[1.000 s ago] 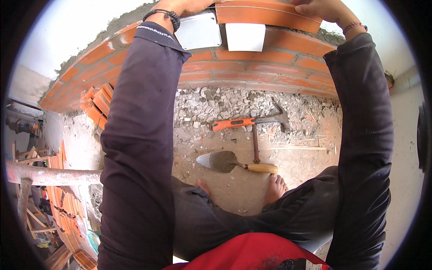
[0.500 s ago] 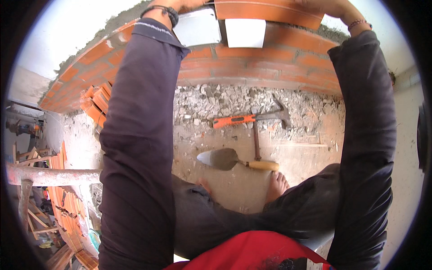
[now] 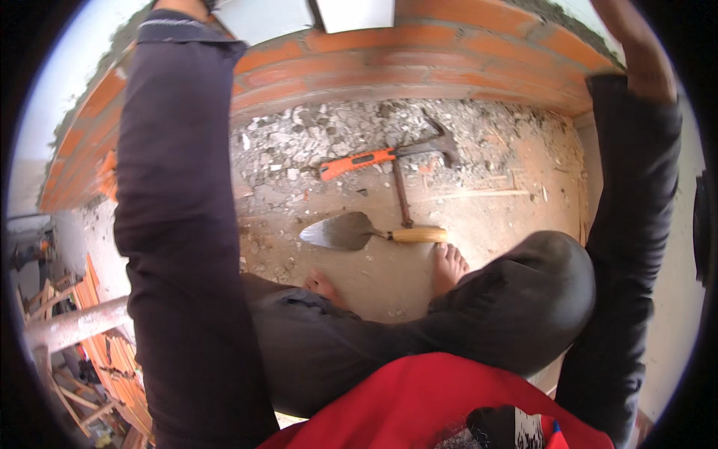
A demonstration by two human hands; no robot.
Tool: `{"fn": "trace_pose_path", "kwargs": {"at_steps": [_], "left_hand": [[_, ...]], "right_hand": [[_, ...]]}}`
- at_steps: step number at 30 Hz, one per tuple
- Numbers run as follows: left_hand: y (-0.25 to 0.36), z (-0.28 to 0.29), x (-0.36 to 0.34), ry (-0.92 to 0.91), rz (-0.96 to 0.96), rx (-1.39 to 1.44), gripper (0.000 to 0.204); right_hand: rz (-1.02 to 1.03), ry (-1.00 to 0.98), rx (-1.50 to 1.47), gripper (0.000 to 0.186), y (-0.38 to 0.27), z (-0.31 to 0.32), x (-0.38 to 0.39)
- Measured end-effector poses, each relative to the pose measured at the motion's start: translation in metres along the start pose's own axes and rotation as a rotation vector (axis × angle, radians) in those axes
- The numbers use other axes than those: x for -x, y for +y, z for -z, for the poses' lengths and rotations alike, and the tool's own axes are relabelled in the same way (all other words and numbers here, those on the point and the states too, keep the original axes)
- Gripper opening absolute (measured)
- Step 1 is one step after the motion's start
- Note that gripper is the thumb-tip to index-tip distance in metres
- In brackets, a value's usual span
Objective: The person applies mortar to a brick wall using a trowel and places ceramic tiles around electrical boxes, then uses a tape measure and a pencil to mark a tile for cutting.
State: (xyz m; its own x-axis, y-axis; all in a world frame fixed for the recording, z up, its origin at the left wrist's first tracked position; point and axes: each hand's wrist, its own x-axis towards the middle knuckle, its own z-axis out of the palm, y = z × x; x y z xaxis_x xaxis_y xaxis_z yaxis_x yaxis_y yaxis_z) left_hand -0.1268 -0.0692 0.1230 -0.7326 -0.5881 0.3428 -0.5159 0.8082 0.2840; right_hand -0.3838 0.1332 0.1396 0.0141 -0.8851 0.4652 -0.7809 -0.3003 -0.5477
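Note:
Both my arms reach up past the top edge of the view. Of my left arm only the dark sleeve and a bit of wrist (image 3: 183, 6) show, and the hand lies beyond the edge. My right hand (image 3: 634, 45) is at the upper right, partly cut off and smeared, with its fingers out of sight. Between my arms stands a low orange brick wall (image 3: 449, 60) with grey mortar. Two white panels, a left one (image 3: 269, 16) and a right one (image 3: 357, 13), show at its top.
A trowel (image 3: 340, 230) with a wooden handle lies by my bare feet. Beyond it, a claw hammer (image 3: 359, 161) with an orange grip rests across a rusty rod (image 3: 402, 194). Rubble (image 3: 299, 138) lines the wall's foot. At left are a whitish pole (image 3: 82, 323) and orange bricks (image 3: 112, 363).
The view has shifted, so the wall's upper part and the orange brick between my hands have left the picture. My right hand has moved away from that brick, outward to the right.

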Motion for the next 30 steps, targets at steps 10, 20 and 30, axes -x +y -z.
{"fn": "trace_pose_path", "kwargs": {"at_steps": [10,20,30], "left_hand": [[-0.088,-0.002,-0.029,-0.178,-0.218,-0.033,0.042],[-0.082,-0.017,-0.019,-0.02,-0.02,0.033,0.039],[-0.009,0.0,-0.018,0.043,-0.148,-0.084,0.026]], "right_hand": [[-0.418,-0.088,-1.702,0.073,-0.001,-0.076,0.278],[-0.777,-0.028,-1.549,0.075,0.047,-0.11,0.358],[-0.849,-0.116,-1.693,0.075,0.015,-0.132,0.35]]}}
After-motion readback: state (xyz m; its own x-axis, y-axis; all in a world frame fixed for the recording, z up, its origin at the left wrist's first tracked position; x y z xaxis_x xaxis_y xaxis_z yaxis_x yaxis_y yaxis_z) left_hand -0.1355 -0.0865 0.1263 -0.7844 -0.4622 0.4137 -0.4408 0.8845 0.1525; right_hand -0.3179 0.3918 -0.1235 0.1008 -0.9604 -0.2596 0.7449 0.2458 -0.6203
